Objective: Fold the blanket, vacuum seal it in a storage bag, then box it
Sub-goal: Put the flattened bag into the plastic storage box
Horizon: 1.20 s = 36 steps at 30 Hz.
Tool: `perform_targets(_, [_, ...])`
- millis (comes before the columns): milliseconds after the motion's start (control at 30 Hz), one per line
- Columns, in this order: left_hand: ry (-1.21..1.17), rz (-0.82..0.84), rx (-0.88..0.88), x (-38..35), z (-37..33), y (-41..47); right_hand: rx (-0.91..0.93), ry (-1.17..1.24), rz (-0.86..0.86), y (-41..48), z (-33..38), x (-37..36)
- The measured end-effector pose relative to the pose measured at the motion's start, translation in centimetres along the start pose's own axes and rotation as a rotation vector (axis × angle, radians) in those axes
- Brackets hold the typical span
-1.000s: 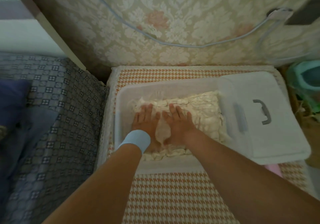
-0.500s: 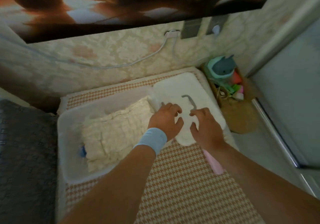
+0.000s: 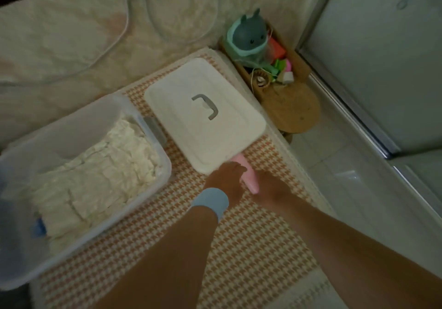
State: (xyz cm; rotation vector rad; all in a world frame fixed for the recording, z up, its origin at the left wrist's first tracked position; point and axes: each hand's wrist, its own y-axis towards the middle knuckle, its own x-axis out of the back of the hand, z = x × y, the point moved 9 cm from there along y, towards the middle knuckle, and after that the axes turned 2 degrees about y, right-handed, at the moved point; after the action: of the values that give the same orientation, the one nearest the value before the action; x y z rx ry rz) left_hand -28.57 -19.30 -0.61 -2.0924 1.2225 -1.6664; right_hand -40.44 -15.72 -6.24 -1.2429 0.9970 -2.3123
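Head view: pink tube [image 3: 249, 176] at lid [image 3: 205, 127] corner, toy basket [image 3: 301, 67] beyond

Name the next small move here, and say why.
Probably lift the lid by its near corner toward the box: the blanket already lies inside, the box stands open, and the left hand and right hand are at that corner.

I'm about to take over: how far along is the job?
Done: the flattened blanket lies in the clear box. In hand: left hand and right hand are at the near corner of the lid. Left: the lid goes on the box.
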Motion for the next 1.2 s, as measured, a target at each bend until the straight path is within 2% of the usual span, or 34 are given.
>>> perform_targets(133, [0.156,-0.002,-0.054,-1.2,0.2,-0.6,0.052,-0.286,0.171,-1.2,-0.9,-2.2])
perform_targets(200, [0.207,0.096,-0.06,-2.6,0.1,-0.9,0.096,-0.376,0.22,-1.8,-0.8,-2.6])
perform_targets(300, [0.241,0.276,-0.018,-4.1,0.0,-1.6,0.107,-0.304,0.277,-2.3,0.0,-2.2])
perform_targets(400, [0.099,0.358,0.054,-3.9,0.8,-3.1,0.128,-0.308,0.303,-2.6,2.8,-1.3])
perform_targets(600, [-0.149,0.302,0.187,1.4,4.7,-9.0,0.256,-0.421,0.376,-5.3,12.0,1.7])
perform_targets(733, [-0.207,0.261,0.24,6.8,7.0,-14.4,0.325,-0.371,0.392,-9.4,18.4,4.3])
perform_targets(833, [-0.295,0.147,0.278,11.1,10.1,-19.0,0.441,-0.332,0.37,-12.3,23.9,6.2])
perform_targets(900, [-0.323,-0.018,0.312,14.0,13.1,-21.7,0.549,-0.368,0.306,-13.4,28.0,6.8])
perform_targets(1000, [-0.172,-0.285,0.413,16.6,18.0,-25.0,0.657,-0.312,0.193,-13.6,33.7,5.9])
perform_targets(1200, [-0.23,-0.48,0.548,11.8,24.4,-30.2,0.743,-0.404,0.06,-11.2,38.0,-1.1])
